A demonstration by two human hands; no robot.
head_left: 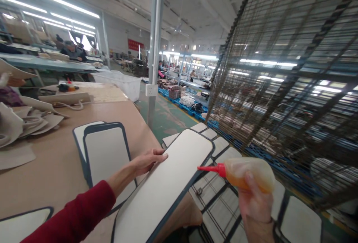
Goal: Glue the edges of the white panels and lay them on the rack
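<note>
A long white panel (167, 183) with rounded corners and a dark blue edge slants across the middle. My left hand (148, 161) grips its left edge, thumb on the white face and fingers underneath. In my right hand (256, 198) is a squeeze bottle (248, 172), half see-through, with amber liquid inside. Its red nozzle points left, close to the panel's right edge; whether the tip touches I cannot tell. Behind my left forearm, similar panels (107, 157) lie overlapped on the brown table (140, 123). Part of another panel (25, 220) shows at the lower left.
Beneath my right hand, a wire rack (220, 198) carries several white panels. A large wire grid (279, 68) leans over the right side. Beige pieces (28, 120) and a person's hand are at the table's left. A pole (153, 49) and a white bin (120, 82) stand beyond the table.
</note>
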